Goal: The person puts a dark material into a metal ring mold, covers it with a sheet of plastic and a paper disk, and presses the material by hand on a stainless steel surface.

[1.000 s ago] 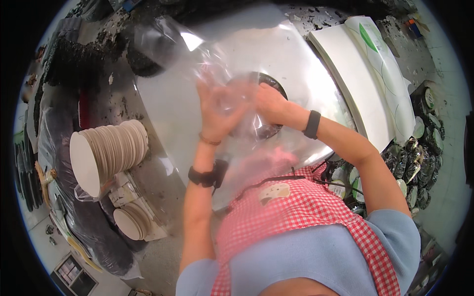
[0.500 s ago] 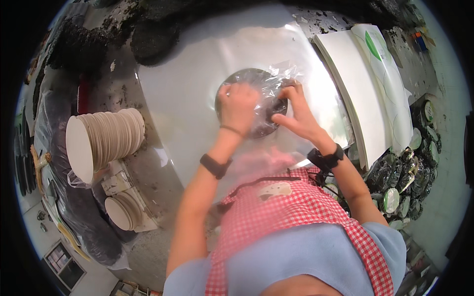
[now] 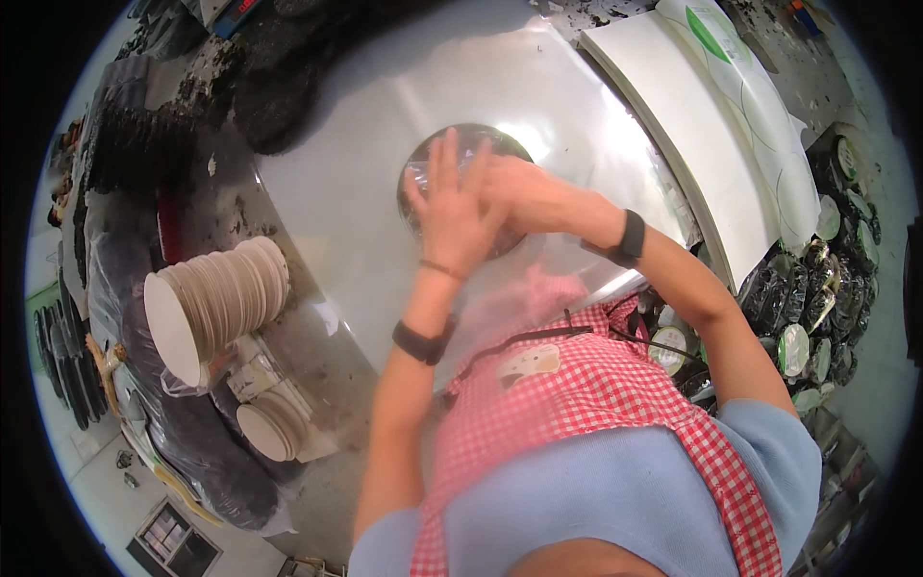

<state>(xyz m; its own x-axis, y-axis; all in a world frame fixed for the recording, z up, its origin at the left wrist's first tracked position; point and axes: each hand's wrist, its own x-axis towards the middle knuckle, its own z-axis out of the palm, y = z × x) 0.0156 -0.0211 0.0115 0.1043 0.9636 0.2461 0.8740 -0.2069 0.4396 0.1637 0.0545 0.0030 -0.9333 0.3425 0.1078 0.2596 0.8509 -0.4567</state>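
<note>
**Dark round bowl under clear film, both hands pressed flat on top**

Bowl, dark and round, sits near the middle of a large pale, glossy sheet spread over the desk, and a clear plastic film lies over its mouth. The left hand lies open on it, fingers spread and pointing away from the person, palm down on the film. The right hand comes in from the right and rests just beside the left, touching it; it too looks flat rather than gripping, though its fingers are partly hidden behind the left hand. Each wrist carries one dark band.

Left of the sheet, one long stack of pale round plates lies on its side, and a second, shorter stack sits below it, near dark plastic bags. Right of the bowl lies one white board with a green mark. Beyond it, along the right edge, many round sealed containers are piled together, too many and too crowded to count. The desk surface around the sheet is grey and speckled with dark crumbs. The person wears a red-and-white checked apron over a light blue top.
</note>
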